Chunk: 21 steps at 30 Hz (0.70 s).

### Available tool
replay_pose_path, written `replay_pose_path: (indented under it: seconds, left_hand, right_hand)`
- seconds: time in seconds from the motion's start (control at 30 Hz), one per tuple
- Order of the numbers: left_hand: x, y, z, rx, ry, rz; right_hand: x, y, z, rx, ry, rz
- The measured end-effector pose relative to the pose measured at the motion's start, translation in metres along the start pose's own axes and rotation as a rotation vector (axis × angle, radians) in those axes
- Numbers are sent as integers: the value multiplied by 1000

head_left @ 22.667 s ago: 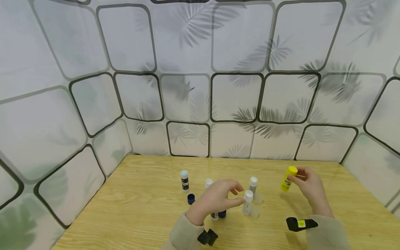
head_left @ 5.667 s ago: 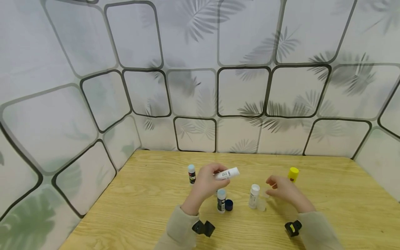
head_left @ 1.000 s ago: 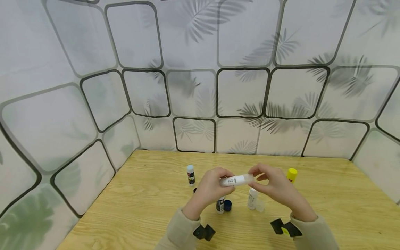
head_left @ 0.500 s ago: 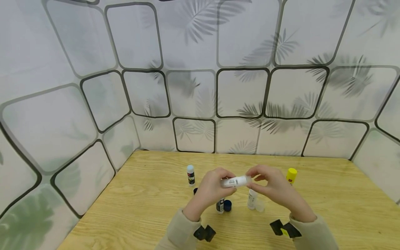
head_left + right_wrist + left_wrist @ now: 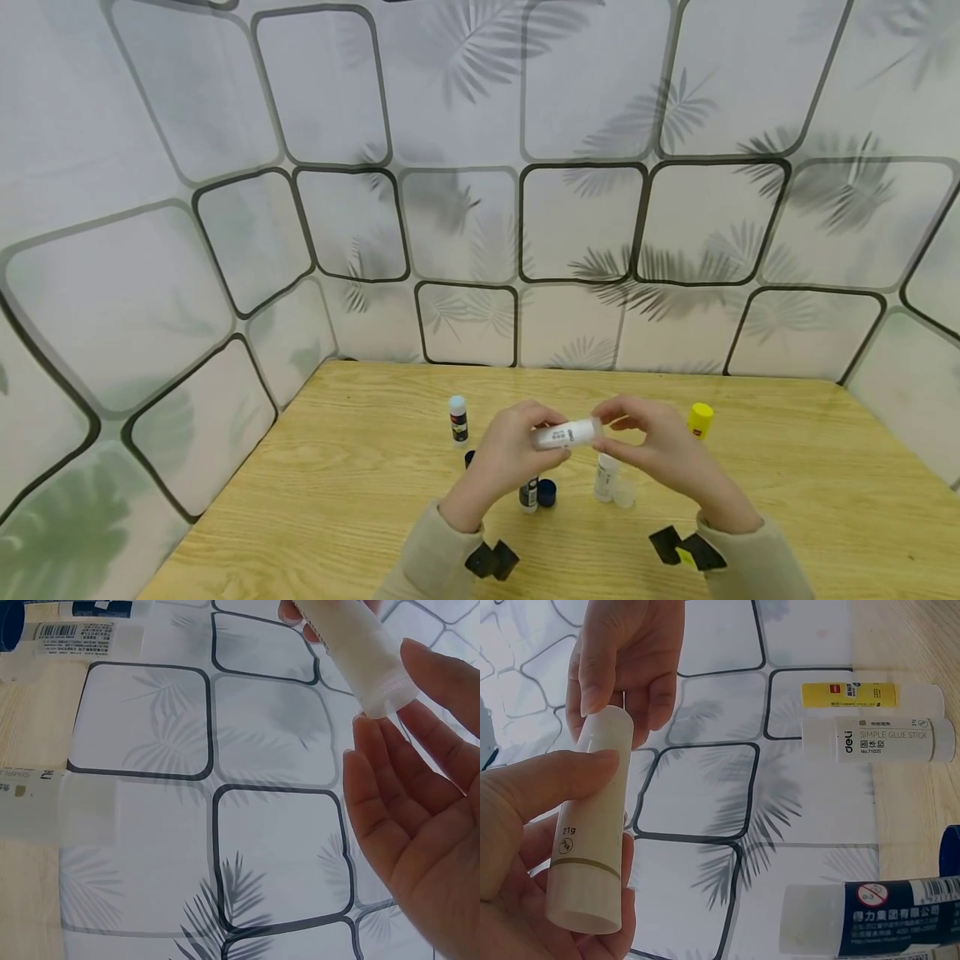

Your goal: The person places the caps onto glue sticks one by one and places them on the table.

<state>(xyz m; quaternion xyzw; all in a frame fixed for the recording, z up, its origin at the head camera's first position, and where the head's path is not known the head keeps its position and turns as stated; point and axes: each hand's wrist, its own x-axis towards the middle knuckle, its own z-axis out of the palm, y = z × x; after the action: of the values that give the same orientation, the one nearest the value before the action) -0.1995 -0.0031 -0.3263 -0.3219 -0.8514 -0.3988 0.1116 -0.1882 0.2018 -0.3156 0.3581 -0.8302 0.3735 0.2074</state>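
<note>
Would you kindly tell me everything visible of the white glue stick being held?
The white glue stick is a plastic-looking cylinder with dark print including "21g", an olive band near one end and a translucent cap at the other. It is held nearly level above the table: the left hand grips its body, the right hand pinches its cap.

pale leaf-printed backdrop (image 5: 465, 225) behind a wooden table (image 5: 337, 483)

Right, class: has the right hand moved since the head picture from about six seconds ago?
Yes, leftward: in the head view, the right hand was wholly right of the standing white glue stick; now it partly covers its top.
</note>
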Motion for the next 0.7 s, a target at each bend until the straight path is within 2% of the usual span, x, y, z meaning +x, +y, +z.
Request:
replay_pose_path:
  seconds: [0.37, 0.7]
  left_hand:
    - [-1, 0, -3, 10, 11, 37]
    - [-2, 3, 1, 77, 76, 105]
  right_hand:
    - [-2, 2, -5, 66, -23, 9]
    - [-3, 3, -5, 113, 7, -17]
